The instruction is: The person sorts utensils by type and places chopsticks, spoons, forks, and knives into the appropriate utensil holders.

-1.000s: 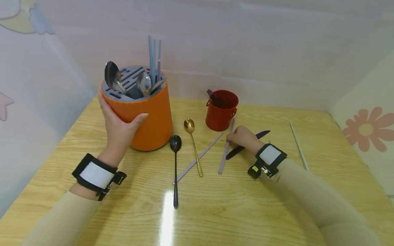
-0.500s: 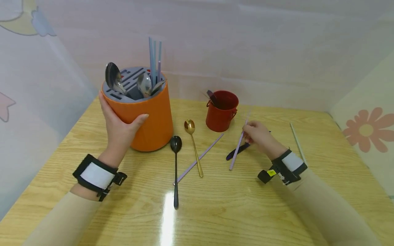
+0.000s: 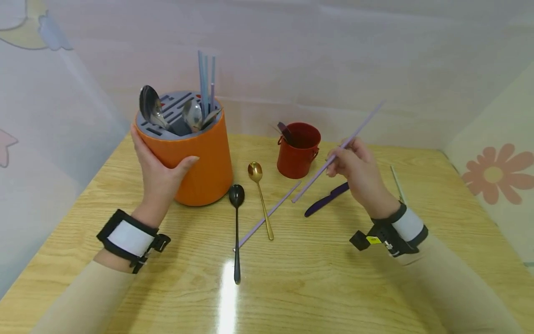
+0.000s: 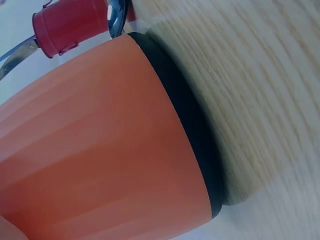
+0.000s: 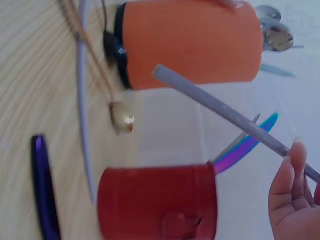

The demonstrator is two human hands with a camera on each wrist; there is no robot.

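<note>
Two hands are working over a glossy wood-grain desk (image 3: 317, 287) with a bright glare streak down the middle. Left hand (image 3: 160, 174) is wrapping its fingers and thumb around the smooth orange holder (image 3: 200, 157), a fat round tub with a grey slotted top that's carrying shiny metal spoons (image 3: 152, 109) and a few thin bluish sticks (image 3: 204, 79) standing upright. Right hand (image 3: 354, 169) is pinching a long, thin lilac chopstick (image 3: 333, 155) up off the desk, and it's tilting with its low end pointing down toward the desk and its high end running up past the fingers. A second lilac chopstick (image 3: 271, 213) is lying flat between the gold spoon (image 3: 260, 197) and a dark purple knife (image 3: 327, 199), and a black spoon (image 3: 237, 227) is lying just left of the gold one. Behind them a small red bucket-shaped cup (image 3: 298, 150) is standing with a handle poking out of it. The left wrist view is showing something the head view isn't: a black band around the holder's base (image 4: 195, 130), though the hand itself is basically cut off there. The right wrist view is showing the held chopstick (image 5: 225, 112) as round and matte grey-lilac, plus an iridescent purple-blue blade (image 5: 245, 145) sticking out of the red cup (image 5: 157, 200); it's blurry though, and only the fingertips (image 5: 290, 190) are making it into frame. A pale stick (image 3: 396, 183) is lying behind the right wrist, partly hidden.
</note>
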